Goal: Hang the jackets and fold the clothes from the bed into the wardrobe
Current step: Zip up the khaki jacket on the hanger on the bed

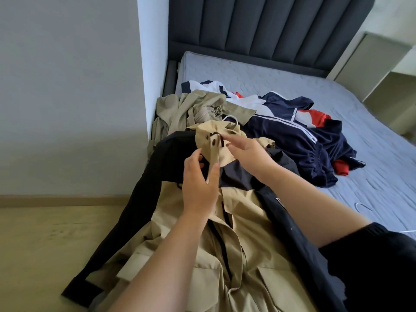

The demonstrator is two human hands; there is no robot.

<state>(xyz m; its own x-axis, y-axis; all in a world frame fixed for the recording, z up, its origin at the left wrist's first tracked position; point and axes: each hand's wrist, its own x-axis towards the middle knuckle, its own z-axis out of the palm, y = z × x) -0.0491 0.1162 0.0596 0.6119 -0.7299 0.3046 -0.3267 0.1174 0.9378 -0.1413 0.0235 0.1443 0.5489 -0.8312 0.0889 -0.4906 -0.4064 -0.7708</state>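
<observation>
A bed (281,86) with a grey-blue quilted cover and a dark padded headboard (258,25) fills the right of the view, against a pale wall (67,86) and above a light wooden floor (45,239). Along its near left edge lies a beige jacket (225,255), spread open lengthwise towards the person, partly on top of a black jacket (157,158) whose sleeve hangs off the bed towards the floor. Beyond them, a second beige garment (180,106) is crumpled at the bed's left side, and a navy tracksuit top (299,140) with white stripes and red patches lies bunched near the middle of the cover, with a white and navy piece (209,86) behind it. The left hand (199,188) pinches the buttoned front edge of the beige jacket's collar (211,140) between thumb and curled fingers. The right hand (247,154) grips the collar from the other side, its fingers bent over the fabric near a dark loop. A thin white hanger hook (231,118) shows just beyond the collar
</observation>
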